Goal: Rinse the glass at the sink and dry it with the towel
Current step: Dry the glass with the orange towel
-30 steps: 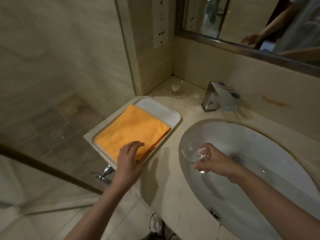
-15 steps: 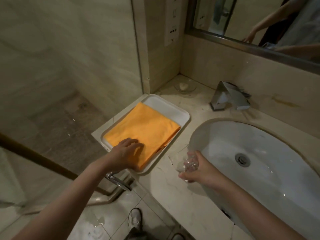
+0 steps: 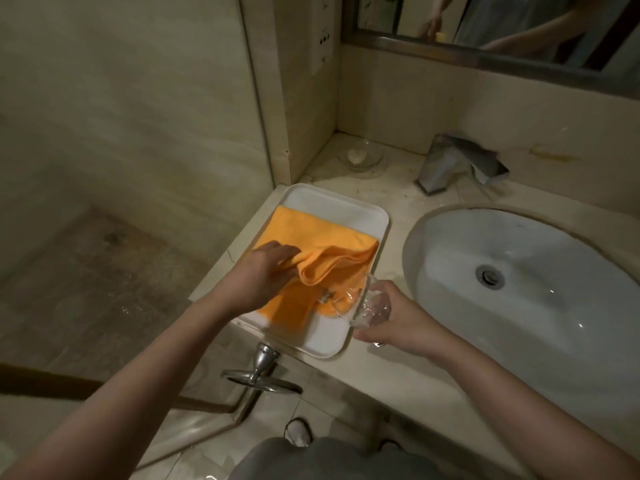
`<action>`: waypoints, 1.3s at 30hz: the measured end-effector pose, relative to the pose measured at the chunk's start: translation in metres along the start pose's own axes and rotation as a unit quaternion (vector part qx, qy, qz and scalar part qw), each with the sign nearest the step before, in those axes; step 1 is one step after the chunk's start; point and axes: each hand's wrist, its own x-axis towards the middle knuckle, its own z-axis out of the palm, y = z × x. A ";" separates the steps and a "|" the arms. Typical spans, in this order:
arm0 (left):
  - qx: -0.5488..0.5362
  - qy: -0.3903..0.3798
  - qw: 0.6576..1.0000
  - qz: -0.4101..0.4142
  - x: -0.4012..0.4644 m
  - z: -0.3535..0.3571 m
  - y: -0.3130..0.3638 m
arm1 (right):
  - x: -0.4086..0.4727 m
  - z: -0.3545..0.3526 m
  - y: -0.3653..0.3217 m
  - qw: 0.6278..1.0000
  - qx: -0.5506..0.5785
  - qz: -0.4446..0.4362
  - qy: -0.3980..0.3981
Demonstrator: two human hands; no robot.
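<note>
Towel (image 3: 322,251) bunches under my left hand (image 3: 266,271), which pinches its fold over the tray (image 3: 377,216); my right hand (image 3: 391,320) grips the glass (image 3: 360,303) just beside that fold, left of the sink (image 3: 433,244).

Glass (image 3: 360,306) blurred; towel (image 3: 311,244) partly under left hand (image 3: 263,275).

white tray (image 3: 375,216) on counter | soap dish (image 3: 360,156) in corner | mirror (image 3: 519,32)
</note>
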 end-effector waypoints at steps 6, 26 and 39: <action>-0.035 0.010 0.999 0.021 0.020 -0.008 0.017 | 0.002 0.022 -0.020 0.998 -0.019 -0.028 0.051; -0.173 -0.134 0.969 -0.111 0.056 0.008 0.025 | 0.019 -0.005 -0.025 0.992 -0.049 -0.102 0.056; -0.203 -0.131 0.968 -0.070 0.072 0.020 0.022 | 0.045 -0.026 -0.027 0.988 -0.131 -0.073 0.034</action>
